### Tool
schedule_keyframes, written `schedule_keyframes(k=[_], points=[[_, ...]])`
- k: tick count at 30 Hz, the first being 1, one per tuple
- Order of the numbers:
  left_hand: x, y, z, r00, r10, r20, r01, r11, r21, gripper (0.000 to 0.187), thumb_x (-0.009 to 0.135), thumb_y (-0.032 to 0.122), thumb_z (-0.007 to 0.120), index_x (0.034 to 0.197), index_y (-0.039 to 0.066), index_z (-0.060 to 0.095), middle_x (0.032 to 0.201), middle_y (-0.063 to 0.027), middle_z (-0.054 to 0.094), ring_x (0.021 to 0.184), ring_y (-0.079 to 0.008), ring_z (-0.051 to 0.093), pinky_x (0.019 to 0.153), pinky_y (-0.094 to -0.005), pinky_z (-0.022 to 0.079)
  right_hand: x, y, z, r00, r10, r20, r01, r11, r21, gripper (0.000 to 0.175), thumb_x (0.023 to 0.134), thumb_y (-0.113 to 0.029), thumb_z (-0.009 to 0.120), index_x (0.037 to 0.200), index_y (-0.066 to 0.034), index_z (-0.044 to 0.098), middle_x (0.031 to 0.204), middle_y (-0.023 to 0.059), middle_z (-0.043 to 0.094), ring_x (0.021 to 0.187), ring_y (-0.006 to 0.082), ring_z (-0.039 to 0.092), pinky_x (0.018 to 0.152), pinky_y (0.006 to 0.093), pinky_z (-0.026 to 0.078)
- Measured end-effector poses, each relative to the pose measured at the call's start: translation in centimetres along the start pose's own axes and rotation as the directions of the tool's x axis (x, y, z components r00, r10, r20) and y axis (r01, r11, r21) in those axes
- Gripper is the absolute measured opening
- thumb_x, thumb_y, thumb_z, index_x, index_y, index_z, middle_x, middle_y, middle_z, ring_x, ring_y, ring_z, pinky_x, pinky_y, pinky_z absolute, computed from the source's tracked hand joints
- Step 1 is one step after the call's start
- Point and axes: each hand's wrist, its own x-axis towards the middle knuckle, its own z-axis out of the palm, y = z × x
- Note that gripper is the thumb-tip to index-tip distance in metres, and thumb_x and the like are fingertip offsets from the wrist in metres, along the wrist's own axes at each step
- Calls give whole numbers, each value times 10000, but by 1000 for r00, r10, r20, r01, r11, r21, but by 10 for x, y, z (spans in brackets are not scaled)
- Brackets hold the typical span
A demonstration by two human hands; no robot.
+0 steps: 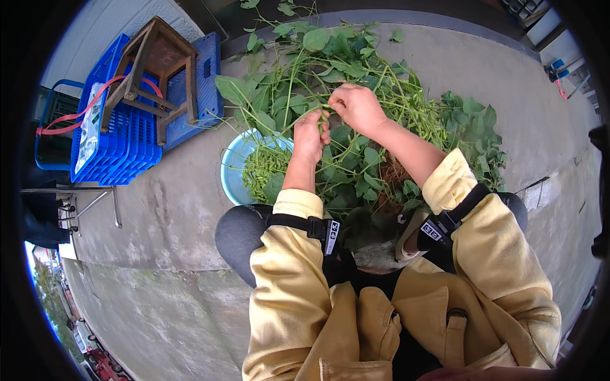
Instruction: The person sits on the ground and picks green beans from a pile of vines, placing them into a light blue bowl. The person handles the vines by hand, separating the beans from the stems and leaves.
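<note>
My left hand (309,135) is closed around a green piece of a bean plant, a pod or stem showing between its fingers. Just above and to its right, my right hand (358,107) pinches a green bit of the same plant with thumb and forefinger; the fingers partly hide it. Leafy bean plants (345,66), which look like soybean, lie heaped under and beyond both hands. Many green pods (421,114) hang on stems to the right. Below left of my left hand stands a light blue plastic basin (229,166) holding loose green pods (262,171).
Left of the basin are blue plastic crates (138,155) with an upturned wooden stool (178,64) and a red strap (71,115). Brown roots (394,174) lie near my feet. More leafy stems (476,124) spread right over the concrete floor (167,228).
</note>
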Motion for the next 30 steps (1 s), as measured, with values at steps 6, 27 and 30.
schedule_keyframes(k=[6, 27, 30], points=[[2, 0, 8, 999, 27, 31, -24, 996, -86, 236, 943, 251, 407, 885, 51, 518, 659, -34, 483, 508, -138, 417, 458, -280, 340, -13, -9, -8, 974, 217, -57, -198, 950, 243, 114, 779, -78, 625, 885, -71, 666, 815, 109, 640, 705, 261, 625, 659, 359, 504], [-23, 5, 13, 990, -37, 134, 40, 999, -19, 321, 969, 338, 472, 805, 64, 505, 640, -28, 465, 506, -123, 406, 439, -250, 314, -11, -10, -11, 969, -198, 146, 221, 961, -168, 102, 808, -140, 561, 880, -109, 626, 858, 50, 645, 840, 272, 611, 730, 388, 484], [-31, 13, 18, 961, -132, 243, 119, 991, 67, 324, 975, 336, 462, 790, 72, 489, 646, -14, 447, 518, -108, 394, 440, -234, 308, -13, 5, -21, 942, -287, 173, 318, 929, -190, 148, 848, -207, 545, 757, -91, 543, 732, 63, 642, 759, 286, 625, 644, 410, 492]])
